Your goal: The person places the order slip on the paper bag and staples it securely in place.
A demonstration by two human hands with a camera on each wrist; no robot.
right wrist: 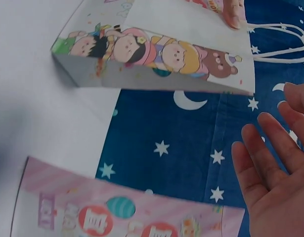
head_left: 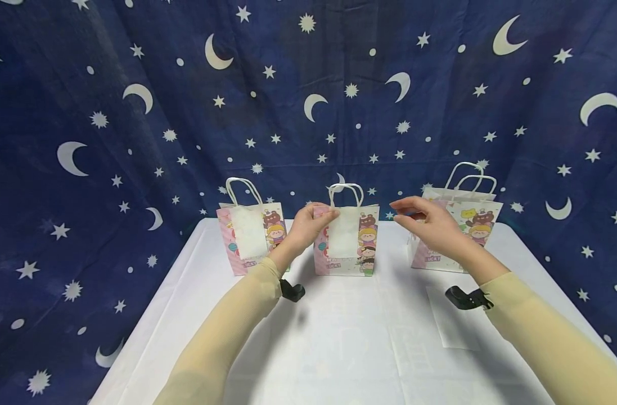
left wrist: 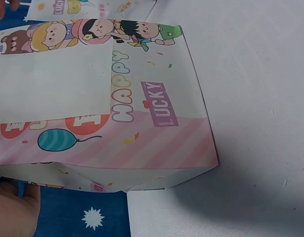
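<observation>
A small paper gift bag (head_left: 346, 267) with cartoon characters and white twisted handles stands upright mid-table, a white paper rectangle (head_left: 342, 236) on its front. My left hand (head_left: 308, 225) grips this bag's upper left edge, thumb in front and fingers behind; in the left wrist view the printed front (left wrist: 156, 143) fills much of the picture. My right hand (head_left: 432, 225) is in the air between the middle bag and the right-hand bags, fingers loosely bent, holding nothing. In the right wrist view its fingers (right wrist: 255, 163) are apart from both neighbouring bags.
A similar bag (head_left: 227, 236) with a white rectangle stands on the left. On the right, one bag (head_left: 482, 216) stands before another (head_left: 432, 193). A flat white sheet (head_left: 442, 320) lies on the white-covered table (head_left: 338, 349). A star-patterned blue curtain (head_left: 288, 67) hangs behind.
</observation>
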